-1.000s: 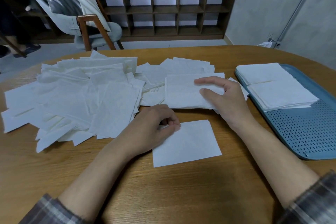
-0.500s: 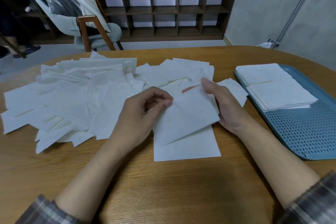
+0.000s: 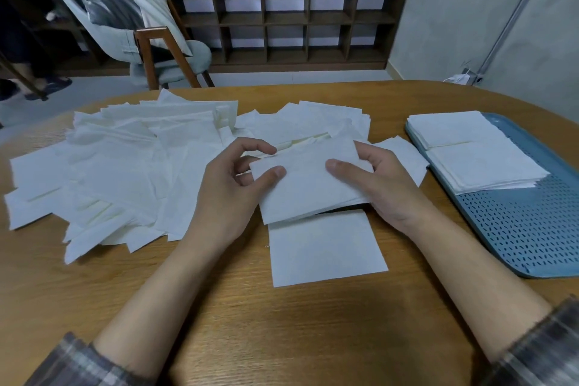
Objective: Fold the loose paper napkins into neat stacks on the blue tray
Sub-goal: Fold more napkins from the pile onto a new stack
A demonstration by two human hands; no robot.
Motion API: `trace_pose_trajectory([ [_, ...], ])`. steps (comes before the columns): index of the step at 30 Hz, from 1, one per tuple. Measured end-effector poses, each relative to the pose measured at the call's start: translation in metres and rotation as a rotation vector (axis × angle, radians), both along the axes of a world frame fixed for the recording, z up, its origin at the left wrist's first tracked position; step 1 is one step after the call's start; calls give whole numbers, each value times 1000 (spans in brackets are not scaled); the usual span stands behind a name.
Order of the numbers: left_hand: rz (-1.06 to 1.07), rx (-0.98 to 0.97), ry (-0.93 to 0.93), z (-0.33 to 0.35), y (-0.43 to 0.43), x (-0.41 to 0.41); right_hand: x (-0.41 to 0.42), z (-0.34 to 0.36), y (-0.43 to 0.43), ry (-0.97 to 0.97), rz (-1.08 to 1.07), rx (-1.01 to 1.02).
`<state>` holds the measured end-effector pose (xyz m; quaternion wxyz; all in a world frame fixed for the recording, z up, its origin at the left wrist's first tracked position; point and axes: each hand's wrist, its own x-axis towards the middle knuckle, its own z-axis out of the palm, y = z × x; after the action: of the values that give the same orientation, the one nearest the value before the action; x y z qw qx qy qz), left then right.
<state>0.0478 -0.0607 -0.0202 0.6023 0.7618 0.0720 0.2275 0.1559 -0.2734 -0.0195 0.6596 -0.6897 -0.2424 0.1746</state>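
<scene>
A white napkin (image 3: 308, 186) hangs just above the table, held by both hands. My left hand (image 3: 233, 188) pinches its left edge between thumb and fingers. My right hand (image 3: 376, 185) grips its right edge, thumb on top. Under it a folded napkin (image 3: 326, 249) lies flat on the wooden table (image 3: 250, 323). A wide heap of loose napkins (image 3: 125, 166) covers the table's left and middle. On the right, the blue perforated tray (image 3: 526, 229) carries two stacks of folded napkins (image 3: 470, 153) at its far end.
A chair (image 3: 150, 41) with cushions stands beyond the table's far edge. A dark wooden shelf unit (image 3: 282, 16) lines the back wall. The tray's near half shows bare perforated surface.
My right hand drew one napkin off the pile toward me. My left hand left the folded napkin on the table and took the other edge. Both hands now hold it above the folded one.
</scene>
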Motion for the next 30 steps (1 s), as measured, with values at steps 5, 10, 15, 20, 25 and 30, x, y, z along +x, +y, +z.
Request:
trace_pose_trajectory([
  [5, -8, 40, 7, -4, 3, 1, 1, -4, 5, 10, 50, -1],
  [10, 19, 45, 30, -7, 2, 3, -1, -4, 7, -33, 43, -15],
  [15, 21, 97, 68, -6, 0, 2, -2, -2, 7, -81, 11, -55],
  [20, 83, 87, 62, -6, 2, 2, -4, 2, 7, -80, 11, -26],
  [25, 146, 83, 63, -4, 1, 2, -3, 5, 5, 91, 61, 172],
  [30, -192, -214, 183, 0, -6, -2, -4, 2, 8, 16, 21, 116],
])
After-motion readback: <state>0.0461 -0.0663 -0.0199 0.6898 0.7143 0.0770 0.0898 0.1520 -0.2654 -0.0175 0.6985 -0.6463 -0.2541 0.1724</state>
